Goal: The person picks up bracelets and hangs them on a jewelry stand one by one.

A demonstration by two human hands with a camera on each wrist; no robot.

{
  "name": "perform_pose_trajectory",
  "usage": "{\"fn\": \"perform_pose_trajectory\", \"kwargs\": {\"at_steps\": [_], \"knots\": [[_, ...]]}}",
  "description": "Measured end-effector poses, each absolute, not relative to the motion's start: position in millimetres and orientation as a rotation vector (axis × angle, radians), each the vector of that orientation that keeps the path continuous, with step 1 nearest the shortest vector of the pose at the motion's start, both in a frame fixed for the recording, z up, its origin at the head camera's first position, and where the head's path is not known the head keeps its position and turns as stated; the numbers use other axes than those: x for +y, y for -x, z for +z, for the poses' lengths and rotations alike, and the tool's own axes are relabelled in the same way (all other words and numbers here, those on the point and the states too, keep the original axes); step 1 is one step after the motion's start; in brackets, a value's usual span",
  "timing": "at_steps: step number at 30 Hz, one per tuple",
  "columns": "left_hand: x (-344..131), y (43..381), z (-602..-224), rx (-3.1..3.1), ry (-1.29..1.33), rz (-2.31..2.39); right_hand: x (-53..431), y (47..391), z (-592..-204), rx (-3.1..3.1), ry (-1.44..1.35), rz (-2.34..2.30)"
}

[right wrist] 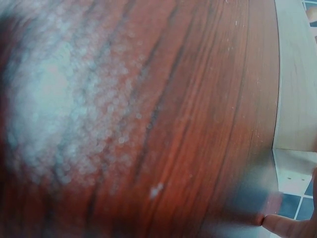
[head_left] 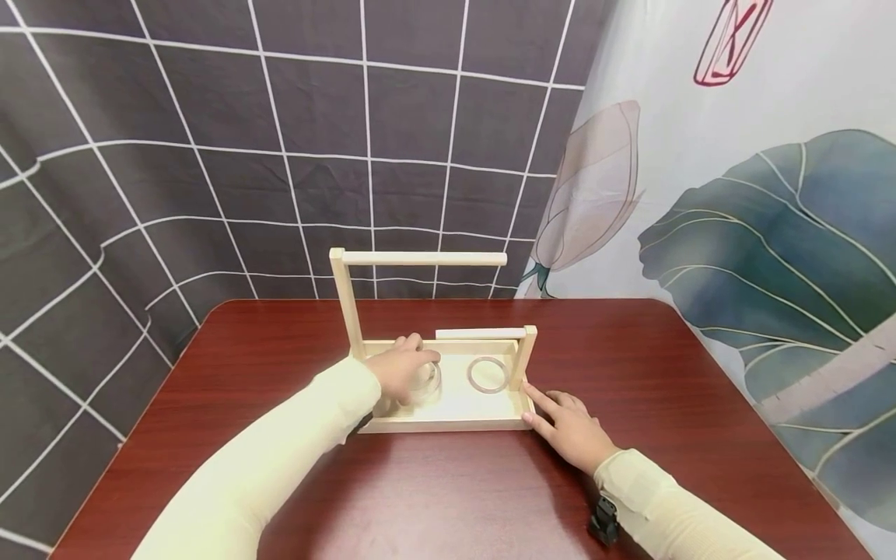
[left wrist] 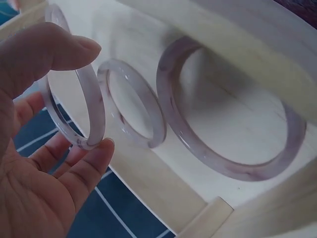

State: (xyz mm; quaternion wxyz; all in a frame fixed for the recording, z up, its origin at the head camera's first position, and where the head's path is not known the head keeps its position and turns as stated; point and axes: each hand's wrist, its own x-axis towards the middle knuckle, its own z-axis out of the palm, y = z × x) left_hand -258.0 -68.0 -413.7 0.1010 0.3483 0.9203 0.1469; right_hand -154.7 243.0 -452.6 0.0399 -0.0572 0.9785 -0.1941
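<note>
My left hand reaches into a pale wooden tray. In the left wrist view it pinches a pale, purplish translucent bangle between thumb and fingertips, holding it tilted on edge. Beside this, a second bangle and a third bangle lie in the tray; the wooden bar overlaps part of the third. From the head, the left hand hides part of the tray's left side. My right hand rests at the tray's right end, extended fingers touching its corner; only a fingertip shows in the right wrist view.
A tall wooden post at the tray's left carries a long horizontal bar. On the right, a shorter post carries a lower bar. The tray stands on a reddish-brown table, with a dark grid-patterned curtain behind.
</note>
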Motion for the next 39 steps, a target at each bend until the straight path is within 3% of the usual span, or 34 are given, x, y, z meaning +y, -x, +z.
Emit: {"fn": "perform_pose_trajectory", "kwargs": {"at_steps": [39], "knots": [[-101.6, 246.2, -386.9, 2.698, -0.839, 1.245, 243.5, 154.3, -452.7, 3.005, 0.187, -0.584]]}}
